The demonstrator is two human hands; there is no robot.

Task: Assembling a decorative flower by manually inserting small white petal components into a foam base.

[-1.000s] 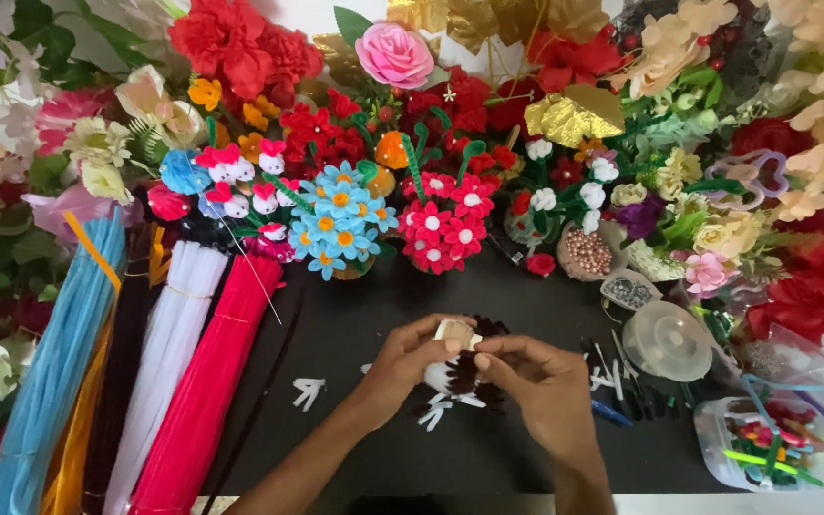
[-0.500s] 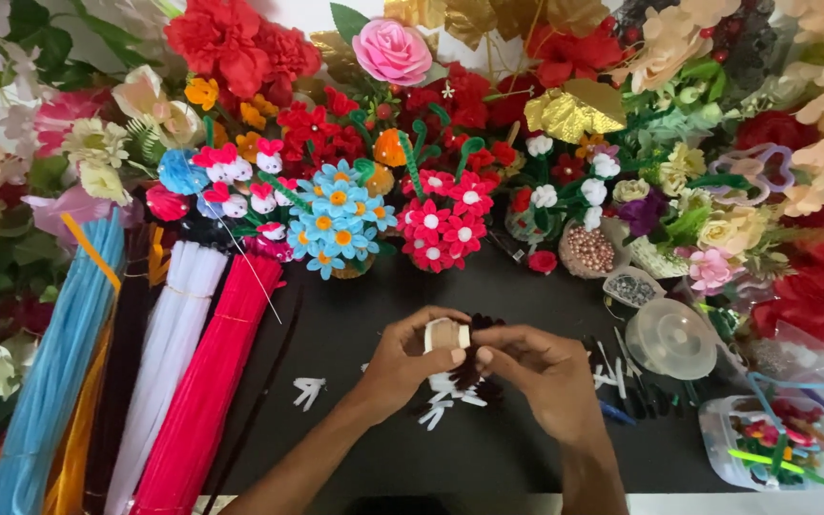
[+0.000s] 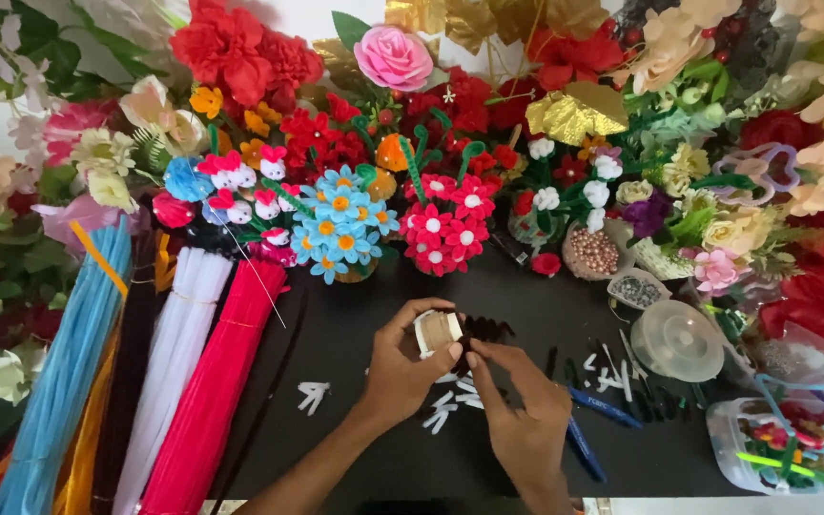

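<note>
My left hand [image 3: 404,367] holds a small cream-coloured roll [image 3: 435,331] between thumb and fingers, above the black table [image 3: 355,448]. A dark fuzzy pipe-cleaner piece [image 3: 484,332] sticks out just right of the roll. My right hand [image 3: 525,412] sits close beneath, its fingertips pinched at the roll's lower edge. Small white pipe-cleaner offcuts [image 3: 450,405] lie on the table under both hands, and one more white scrap [image 3: 314,396] rests to the left.
Bundles of blue [image 3: 64,381], white [image 3: 172,367] and pink pipe cleaners [image 3: 216,396] lie at left. Handmade flower bouquets [image 3: 340,224] crowd the back. A clear lidded tub [image 3: 676,339], blue pens [image 3: 603,407] and a plastic box of scraps [image 3: 779,448] sit at right.
Both hands stay over the same spot. The roll has turned a little in my left hand and my right fingertips have shifted up against it.
</note>
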